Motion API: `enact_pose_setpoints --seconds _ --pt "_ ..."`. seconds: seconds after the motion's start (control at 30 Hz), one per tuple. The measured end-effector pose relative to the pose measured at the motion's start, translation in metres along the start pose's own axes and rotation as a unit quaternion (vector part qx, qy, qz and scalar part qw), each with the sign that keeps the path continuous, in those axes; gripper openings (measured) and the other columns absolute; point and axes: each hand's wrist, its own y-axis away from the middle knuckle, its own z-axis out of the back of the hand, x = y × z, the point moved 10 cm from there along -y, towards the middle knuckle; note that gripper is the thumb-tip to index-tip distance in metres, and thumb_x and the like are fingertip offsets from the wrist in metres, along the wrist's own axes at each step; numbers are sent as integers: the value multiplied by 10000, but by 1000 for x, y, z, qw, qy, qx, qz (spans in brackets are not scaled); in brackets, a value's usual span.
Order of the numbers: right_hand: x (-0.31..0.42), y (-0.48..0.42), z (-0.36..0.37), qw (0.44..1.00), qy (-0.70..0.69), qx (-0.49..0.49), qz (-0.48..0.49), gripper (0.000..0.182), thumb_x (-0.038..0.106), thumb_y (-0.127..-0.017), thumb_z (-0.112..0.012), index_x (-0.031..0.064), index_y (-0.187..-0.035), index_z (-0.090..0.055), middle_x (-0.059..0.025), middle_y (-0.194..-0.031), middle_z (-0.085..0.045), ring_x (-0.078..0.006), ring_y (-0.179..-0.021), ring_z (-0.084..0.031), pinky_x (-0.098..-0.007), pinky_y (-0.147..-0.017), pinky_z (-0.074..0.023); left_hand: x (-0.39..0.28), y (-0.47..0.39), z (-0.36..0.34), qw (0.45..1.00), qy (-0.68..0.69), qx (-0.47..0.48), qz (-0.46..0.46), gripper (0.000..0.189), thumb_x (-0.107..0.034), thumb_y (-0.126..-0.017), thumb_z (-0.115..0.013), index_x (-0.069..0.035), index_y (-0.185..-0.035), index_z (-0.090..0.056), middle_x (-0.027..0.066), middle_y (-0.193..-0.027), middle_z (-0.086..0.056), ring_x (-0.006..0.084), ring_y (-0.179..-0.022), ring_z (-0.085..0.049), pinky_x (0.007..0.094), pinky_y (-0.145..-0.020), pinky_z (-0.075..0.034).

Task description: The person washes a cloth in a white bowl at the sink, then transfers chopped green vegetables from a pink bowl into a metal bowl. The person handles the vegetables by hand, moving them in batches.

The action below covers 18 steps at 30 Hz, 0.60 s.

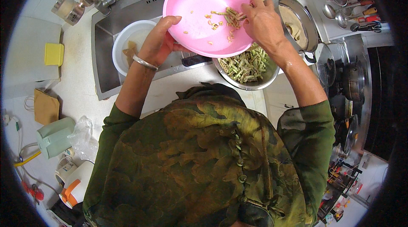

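A pink plastic basin (200, 7) is held up over the sink's right edge. My left hand (161, 37) grips its left rim, thumb on the rim and fingers beneath; a bangle is on that wrist. Cut bean pieces (232, 18) and loose bean seeds (214, 25) lie inside the basin, mostly to the right. My right hand (263, 19) is bent over the right rim against the bean pieces; whether it holds them or the rim is hidden. Below the basin, a stainless steel bowl (251, 86) contains many cut beans (245, 66) and is partly covered by the basin.
In the steel sink (106, 45) stands a white basin (118, 48) with water and a brown piece. A two-handled pot (314, 26) holding a beige sheet is at right, near ladles (329, 11) and the stove (341, 77). A faucet (103, 7) rises behind the sink.
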Motion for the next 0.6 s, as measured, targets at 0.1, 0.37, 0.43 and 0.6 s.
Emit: enact_pose_setpoints --seconds 0.1,0.37,0.43,0.6 --pt "-5 7 8 998 -39 -42 2 233 104 -641 -591 82 -873 -596 -142 -911 -527 -362 -832 -502 -410 -674 -481 3 0 1 1000 -6 12 12 511 -295 -779 -522 36 -1130 -354 187 -1041 -512 274 -866 -590 406 -626 -547" --pt "-46 27 -6 978 -184 -16 -99 252 172 -632 -617 86 -867 -588 -156 -858 -544 -346 -787 -537 -417 -674 -451 12 4 12 1000 3 -4 30 461 -289 -784 -537 -4 -1121 -402 141 -1014 -539 245 -842 -596 398 -665 -534" --pt "-58 35 -14 963 -229 17 -142 265 184 -632 -611 83 -877 -591 -170 -871 -550 -336 -774 -548 -414 -685 -444 11 8 17 999 15 -20 34 442 -288 -784 -546 -26 -1117 -421 123 -1009 -550 232 -847 -595 398 -693 -524" --pt "-70 61 -68 908 -289 197 -232 344 309 -689 -635 77 -942 -606 -192 -882 -566 -288 -804 -569 -369 -712 -431 7 11 32 999 23 -38 30 439 -323 -783 -560 -61 -1115 -439 99 -1005 -557 211 -858 -587 364 -693 -512"
